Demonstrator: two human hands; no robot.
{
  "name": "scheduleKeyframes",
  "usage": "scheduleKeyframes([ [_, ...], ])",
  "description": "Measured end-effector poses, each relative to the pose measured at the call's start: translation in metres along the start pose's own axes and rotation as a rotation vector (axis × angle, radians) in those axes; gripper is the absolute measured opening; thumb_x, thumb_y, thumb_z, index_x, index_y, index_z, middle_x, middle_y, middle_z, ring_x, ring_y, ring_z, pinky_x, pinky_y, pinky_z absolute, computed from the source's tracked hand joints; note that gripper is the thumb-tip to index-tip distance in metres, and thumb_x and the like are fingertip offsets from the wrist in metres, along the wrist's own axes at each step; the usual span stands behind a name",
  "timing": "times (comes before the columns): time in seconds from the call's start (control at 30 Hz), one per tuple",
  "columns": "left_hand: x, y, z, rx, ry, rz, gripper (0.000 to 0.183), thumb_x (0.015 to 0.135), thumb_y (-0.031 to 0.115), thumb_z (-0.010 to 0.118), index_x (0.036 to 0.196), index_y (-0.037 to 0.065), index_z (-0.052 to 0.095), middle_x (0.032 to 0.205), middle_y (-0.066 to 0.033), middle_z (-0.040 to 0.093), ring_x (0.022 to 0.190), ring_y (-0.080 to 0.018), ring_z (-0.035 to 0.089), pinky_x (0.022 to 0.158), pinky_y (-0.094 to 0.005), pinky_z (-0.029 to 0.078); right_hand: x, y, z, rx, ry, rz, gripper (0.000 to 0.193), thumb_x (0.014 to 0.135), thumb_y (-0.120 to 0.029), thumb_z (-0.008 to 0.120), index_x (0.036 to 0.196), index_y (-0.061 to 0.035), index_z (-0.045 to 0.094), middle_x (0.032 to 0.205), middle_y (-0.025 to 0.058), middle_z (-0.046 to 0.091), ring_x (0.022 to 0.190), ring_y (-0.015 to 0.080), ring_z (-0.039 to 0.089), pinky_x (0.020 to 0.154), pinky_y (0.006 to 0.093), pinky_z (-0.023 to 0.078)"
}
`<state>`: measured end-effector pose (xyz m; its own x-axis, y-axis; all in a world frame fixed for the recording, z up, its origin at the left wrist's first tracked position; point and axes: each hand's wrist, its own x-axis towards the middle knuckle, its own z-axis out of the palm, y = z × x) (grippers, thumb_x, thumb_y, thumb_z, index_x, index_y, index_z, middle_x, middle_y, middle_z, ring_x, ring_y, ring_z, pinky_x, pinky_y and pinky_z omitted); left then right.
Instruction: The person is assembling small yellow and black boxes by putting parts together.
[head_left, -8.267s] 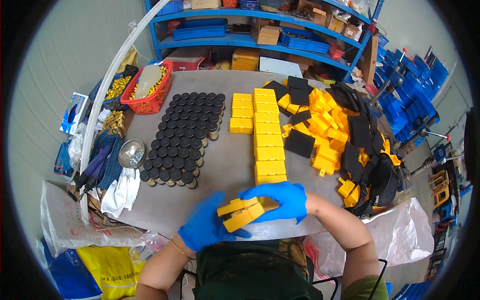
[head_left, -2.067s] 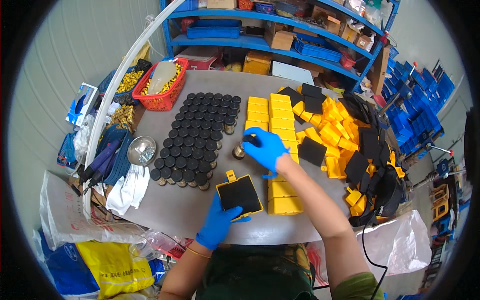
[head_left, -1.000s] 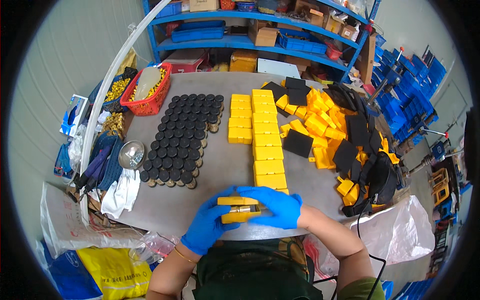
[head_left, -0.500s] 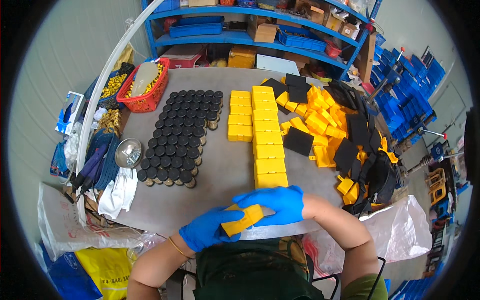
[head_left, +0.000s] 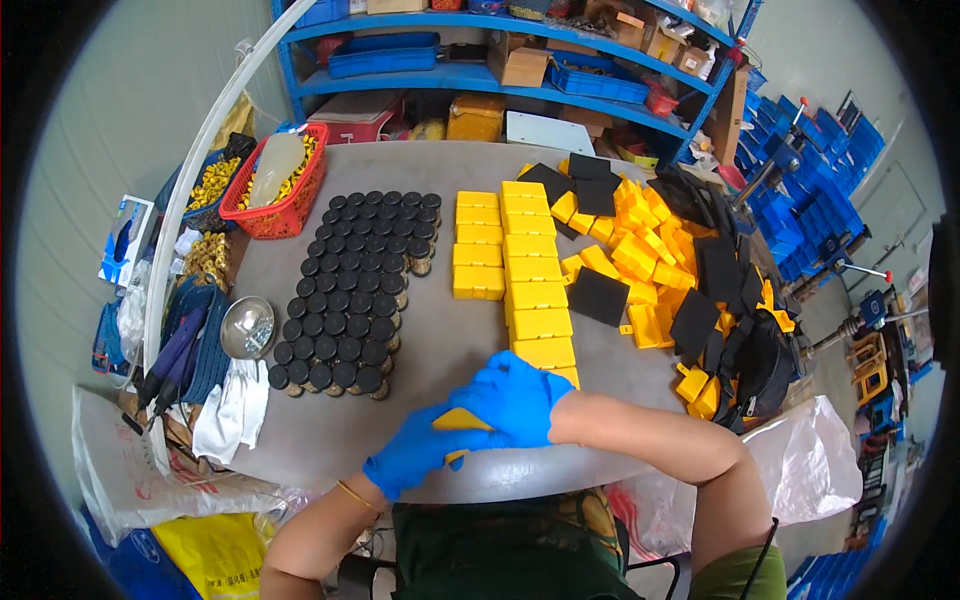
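My left hand (head_left: 418, 452), in a blue glove, is closed round a small yellow plastic box (head_left: 460, 420) near the table's front edge. My gloved right hand (head_left: 518, 402) is closed over the same box from the right and covers much of it. Just beyond my right hand starts a long row of closed yellow boxes (head_left: 535, 296), and a shorter row of them (head_left: 478, 256) stands to its left. Several black-capped small jars (head_left: 347, 300) are packed in a block left of the boxes.
Loose yellow boxes (head_left: 640, 255) and black foam pads (head_left: 598, 297) lie heaped at the right. A black bag (head_left: 765, 365) sits on the table's right edge. At the left are a red basket (head_left: 290, 205), a metal bowl (head_left: 248, 328) and white gloves (head_left: 230, 410). Blue shelves (head_left: 465, 76) stand behind.
Both hands have moved slightly forward with the yellow box. My right hand has come down over it, so less of the box shows. The whole view has shifted a little.
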<state>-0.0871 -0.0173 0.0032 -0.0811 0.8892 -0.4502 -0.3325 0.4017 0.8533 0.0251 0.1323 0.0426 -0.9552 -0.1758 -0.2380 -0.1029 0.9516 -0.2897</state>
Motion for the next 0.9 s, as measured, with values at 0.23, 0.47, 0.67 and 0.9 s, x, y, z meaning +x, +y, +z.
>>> scheduleKeyframes([
  [0.23,0.029,0.004,-0.016,-0.011,0.282,0.411,0.063,0.087,0.014,0.059,0.142,0.012,0.029,0.130,-0.0099,0.044,0.109,-0.0189,0.051,0.083,-0.0323,0.049,0.045,0.075,0.012,-0.311,0.185,0.505,0.051,0.088,-0.041,0.047,0.124,-0.0043,0.048,0.129,0.0172,0.047,0.127,0.0323,0.037,0.108,0.0497,0.022],
  [0.47,-0.007,-0.001,-0.007,-0.001,0.261,0.405,0.051,0.088,0.012,0.056,0.136,0.007,0.038,0.131,-0.0114,0.045,0.109,-0.0212,0.054,0.082,-0.0322,0.049,0.024,0.103,-0.039,0.005,0.744,0.781,0.026,0.084,-0.019,0.047,0.104,-0.0112,0.062,0.097,0.0172,0.064,0.090,0.0351,0.062,0.078,0.0453,0.050],
  [0.67,-0.010,-0.004,0.002,-0.110,0.244,0.361,0.044,0.088,0.009,0.055,0.131,0.007,0.046,0.123,-0.0087,0.051,0.099,-0.0179,0.058,0.080,-0.0295,0.048,-0.055,0.201,0.013,-0.358,0.256,1.220,0.046,0.080,-0.026,0.061,0.121,-0.0087,0.051,0.137,0.0130,0.041,0.123,0.0278,0.042,0.101,0.0422,0.034],
  [0.9,-0.009,0.001,0.029,-0.059,0.170,0.366,0.038,0.089,0.010,0.054,0.126,0.004,0.049,0.119,-0.0093,0.055,0.096,-0.0192,0.060,0.079,-0.0303,0.049,-0.094,0.220,0.009,-0.337,0.614,1.196,0.061,0.081,-0.026,0.060,0.134,-0.0084,0.038,0.144,0.0135,0.029,0.129,0.0271,0.034,0.104,0.0432,0.030],
])
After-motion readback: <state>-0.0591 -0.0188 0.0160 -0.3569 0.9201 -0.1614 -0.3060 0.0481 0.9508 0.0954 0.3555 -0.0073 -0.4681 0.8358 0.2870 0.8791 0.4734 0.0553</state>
